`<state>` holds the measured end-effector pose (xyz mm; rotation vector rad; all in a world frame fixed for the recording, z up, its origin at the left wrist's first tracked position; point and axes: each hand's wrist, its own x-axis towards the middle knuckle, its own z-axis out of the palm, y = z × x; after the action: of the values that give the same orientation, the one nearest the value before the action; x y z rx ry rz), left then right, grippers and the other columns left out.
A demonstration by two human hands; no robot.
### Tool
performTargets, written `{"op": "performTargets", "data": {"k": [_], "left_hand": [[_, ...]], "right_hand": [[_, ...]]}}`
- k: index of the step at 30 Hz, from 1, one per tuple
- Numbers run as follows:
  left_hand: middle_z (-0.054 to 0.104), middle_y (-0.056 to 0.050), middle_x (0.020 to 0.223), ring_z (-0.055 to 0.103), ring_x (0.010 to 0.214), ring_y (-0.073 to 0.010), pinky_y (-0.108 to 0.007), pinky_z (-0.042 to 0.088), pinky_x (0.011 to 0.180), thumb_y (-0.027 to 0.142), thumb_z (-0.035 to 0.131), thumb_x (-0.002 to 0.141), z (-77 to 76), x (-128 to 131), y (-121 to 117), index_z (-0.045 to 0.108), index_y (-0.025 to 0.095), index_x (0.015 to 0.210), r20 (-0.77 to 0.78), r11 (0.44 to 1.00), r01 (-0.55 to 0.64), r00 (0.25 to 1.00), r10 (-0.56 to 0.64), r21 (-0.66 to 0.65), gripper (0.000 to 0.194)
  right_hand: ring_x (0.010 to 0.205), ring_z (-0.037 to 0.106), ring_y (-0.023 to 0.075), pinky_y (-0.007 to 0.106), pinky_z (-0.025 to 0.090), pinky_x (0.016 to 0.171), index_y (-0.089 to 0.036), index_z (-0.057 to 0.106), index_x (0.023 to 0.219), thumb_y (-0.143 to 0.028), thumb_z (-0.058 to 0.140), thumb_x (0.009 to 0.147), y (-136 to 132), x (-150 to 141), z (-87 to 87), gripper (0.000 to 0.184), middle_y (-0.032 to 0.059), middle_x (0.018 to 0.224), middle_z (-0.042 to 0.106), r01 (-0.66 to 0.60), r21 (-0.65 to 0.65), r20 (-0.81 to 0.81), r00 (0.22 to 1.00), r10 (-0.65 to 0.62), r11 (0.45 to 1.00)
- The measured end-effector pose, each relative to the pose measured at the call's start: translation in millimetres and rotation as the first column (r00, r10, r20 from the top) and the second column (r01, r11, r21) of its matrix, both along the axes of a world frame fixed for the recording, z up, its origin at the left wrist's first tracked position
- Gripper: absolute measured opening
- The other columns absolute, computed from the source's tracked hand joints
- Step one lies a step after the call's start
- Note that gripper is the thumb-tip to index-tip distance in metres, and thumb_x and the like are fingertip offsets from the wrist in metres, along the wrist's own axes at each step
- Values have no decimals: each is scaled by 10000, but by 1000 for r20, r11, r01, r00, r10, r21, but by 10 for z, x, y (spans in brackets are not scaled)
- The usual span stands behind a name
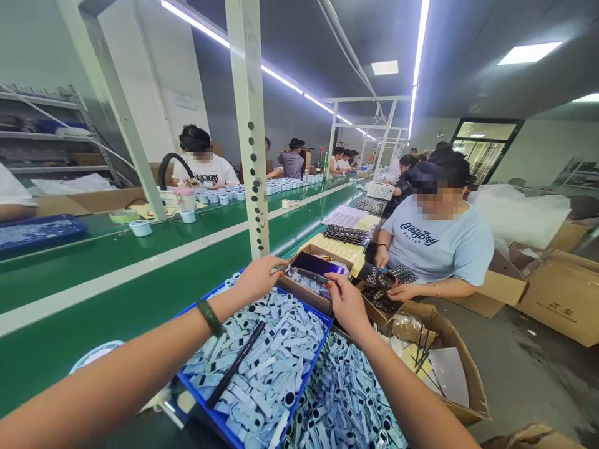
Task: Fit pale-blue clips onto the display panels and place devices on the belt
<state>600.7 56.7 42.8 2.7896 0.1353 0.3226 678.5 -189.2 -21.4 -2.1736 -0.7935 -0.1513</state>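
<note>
Right hand [349,304] at smartphone [319,263] edge, left hand [260,275] near other end; can't tell whether fingers grip. Cardboard box [304,294] beneath.

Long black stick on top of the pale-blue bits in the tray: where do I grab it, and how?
Probably pinch the long, thin black stick at its middle, across its narrow width, coming from above. It lies slantwise on the loose pale-blue pieces inside the rectangular blue plastic tray, its top uncovered. The side away from the left forearm looks freer.
</note>
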Motion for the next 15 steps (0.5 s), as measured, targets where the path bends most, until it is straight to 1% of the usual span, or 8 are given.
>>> {"op": "performTargets", "data": {"k": [2,4,6,9,10,12,14,15], "left_hand": [[670,-85,1341,624,1259,-280,-423,513,1119,320,460,975,32,-355,83,666,207,1316,-6,999,16,1000,-16,-30,414],[670,-62,1350,623,1265,-279,-413,514,1112,449,437,966,11,-779,144,685,249,1287,-18,998,40,999,-41,-56,452],[673,-51,1341,624,1254,-293,-430,519,1092,551,430,958,-75,-1227,169,708,298,1255,-51,997,41,998,-45,-68,478],[683,-67,1265,616,1215,-331,-481,525,1041,599,458,946,-250,-1782,103,719,341,1252,-157,999,-11,988,7,-30,478],[680,-77,1259,603,1225,-344,-502,515,1052,587,485,933,-296,-1902,51,711,333,1272,-203,999,-33,979,30,-11,480],[672,-102,1272,584,1245,-363,-536,495,1077,535,541,897,-345,-2025,-81,685,287,1322,-280,997,-69,957,72,19,513],[676,-126,1257,600,1215,-366,-536,504,1060,457,557,875,-340,-2024,-212,668,230,1335,-329,995,-96,939,101,33,525],[686,-131,1215,621,1169,-359,-525,520,1023,408,539,871,-323,-1996,-263,669,211,1316,-340,993,-112,933,119,40,503]], "right_hand": [[1171,662,254,380,511,1039,-211,682,1275,-221,417,1052,91,-91,15,347,91,1250,726,-1,-105,50,999,6,995],[1186,623,305,437,480,1041,-215,735,1194,-192,453,1032,152,-140,35,326,102,1222,723,12,-209,98,995,9,978],[1176,603,319,447,468,1016,-231,756,1165,-215,458,1042,182,-154,50,323,106,1206,714,24,-288,129,992,14,957],[1148,606,307,432,462,992,-229,766,1133,-273,469,1061,194,-135,70,309,112,1181,706,26,-370,148,988,31,929],[1137,612,306,429,462,987,-216,770,1105,-278,480,1059,198,-127,80,300,118,1164,707,23,-390,150,988,39,921],[1125,622,308,427,467,987,-191,765,1102,-273,500,1051,214,-127,114,282,131,1149,705,17,-409,151,987,49,912],[1155,619,310,425,473,1009,-171,735,1198,-255,503,1050,243,-174,173,288,146,1197,693,2,-397,157,985,65,918],[1184,613,304,420,473,1029,-168,708,1262,-240,490,1054,262,-223,210,310,150,1241,683,-18,-382,163,983,86,924]]}}
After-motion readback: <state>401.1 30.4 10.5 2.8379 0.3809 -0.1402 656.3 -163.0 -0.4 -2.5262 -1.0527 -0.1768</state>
